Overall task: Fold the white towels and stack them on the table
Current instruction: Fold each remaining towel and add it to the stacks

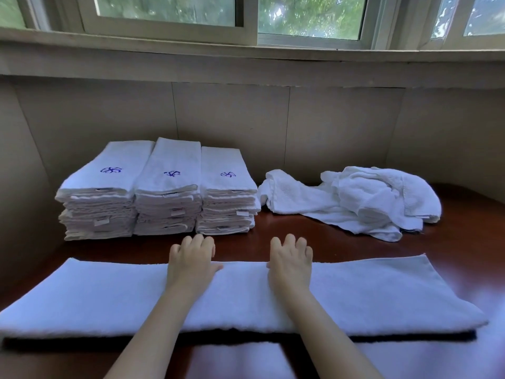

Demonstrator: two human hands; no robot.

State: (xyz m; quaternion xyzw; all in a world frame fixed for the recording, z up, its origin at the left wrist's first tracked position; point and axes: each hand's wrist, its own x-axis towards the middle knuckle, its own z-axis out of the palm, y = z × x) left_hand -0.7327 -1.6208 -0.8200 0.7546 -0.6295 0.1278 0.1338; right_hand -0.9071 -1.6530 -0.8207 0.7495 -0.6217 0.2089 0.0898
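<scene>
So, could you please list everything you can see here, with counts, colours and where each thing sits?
folded towel stacks: three, white with a blue mark on top, side by side at the table's far left
loose towels: one crumpled heap, number unclear, white, far right of the table
long towel: one, white, folded lengthwise, across the near edge
table: one, dark reddish-brown, beneath everything
wall: beige panels, behind the table
window: pale frame, green leaves outside, along the top
left hand: one, on the long towel's far edge, fingers bent over it
right hand: one, same edge, fingers bent over it
</scene>
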